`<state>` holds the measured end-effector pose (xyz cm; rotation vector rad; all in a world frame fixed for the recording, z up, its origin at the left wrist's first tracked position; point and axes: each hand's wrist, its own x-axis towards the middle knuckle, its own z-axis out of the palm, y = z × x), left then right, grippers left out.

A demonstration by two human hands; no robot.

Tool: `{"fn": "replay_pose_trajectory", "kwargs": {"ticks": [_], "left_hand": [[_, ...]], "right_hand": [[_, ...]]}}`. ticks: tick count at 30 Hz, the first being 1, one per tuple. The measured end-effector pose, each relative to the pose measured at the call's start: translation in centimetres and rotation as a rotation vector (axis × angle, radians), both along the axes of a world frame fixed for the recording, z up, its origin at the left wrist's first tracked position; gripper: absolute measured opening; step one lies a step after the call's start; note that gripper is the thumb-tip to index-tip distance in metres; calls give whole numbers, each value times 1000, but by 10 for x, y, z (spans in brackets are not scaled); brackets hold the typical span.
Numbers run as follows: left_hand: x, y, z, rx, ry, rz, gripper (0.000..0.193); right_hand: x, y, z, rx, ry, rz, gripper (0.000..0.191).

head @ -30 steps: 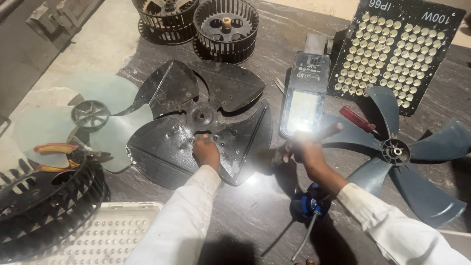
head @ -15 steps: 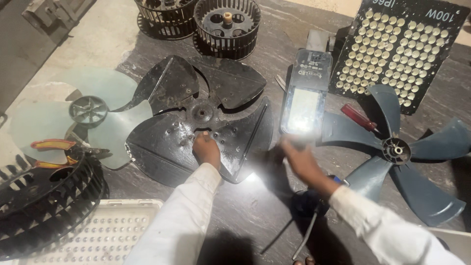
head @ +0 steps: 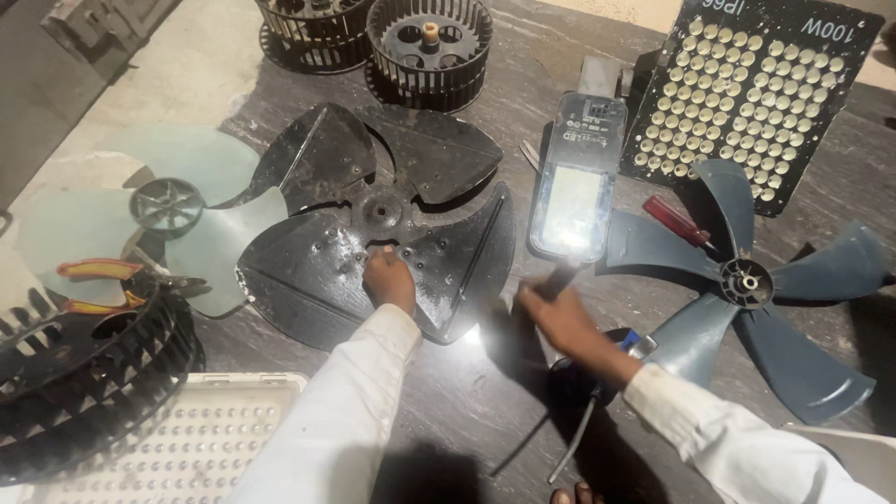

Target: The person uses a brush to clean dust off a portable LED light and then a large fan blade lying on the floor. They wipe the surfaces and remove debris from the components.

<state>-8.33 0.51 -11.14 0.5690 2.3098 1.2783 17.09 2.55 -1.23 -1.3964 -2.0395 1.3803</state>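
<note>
Your left hand is curled, fingertips pressed down on the black four-bladed metal fan blade lying flat on the dark worktable, right by its hub. Your right hand is closed around the stem at the bottom of the long grey LED street-lamp head, which lies between that black blade and the grey-blue five-bladed plastic fan.

As for progress, honestly it looks early to me: the black blade sits bare with open screw holes around the hub, nothing mounted on it, and the red-handled screwdriver lies untouched near the grey-blue fan. You've got a hand on each piece but neither is lifted.

Hard to read: your right fingers are blurred, so the exact grip is fuzzy. There's something blue and black under your right wrist that I can't identify. The black slotted blower wheel at the left is cut off by the frame edge.
</note>
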Motion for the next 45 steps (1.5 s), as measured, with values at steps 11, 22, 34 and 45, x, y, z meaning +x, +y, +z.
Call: {"fn": "replay_pose_trajectory", "kwargs": {"ticks": [11,22,34,45], "left_hand": [[0,-2,-4,8,-81,24,34],[-3,0,-6,39,-48,21,35],[0,-3,9,-2,-130,4,38],[-1,1,-7,27,-74,19,36]], "right_hand": [[-12,-5,20,60,-49,-6,30],[-15,-4,13,205,254,103,30],[-12,1,-1,151,379,47,31],[-13,-15,-1,-69,320,-87,35]]}}
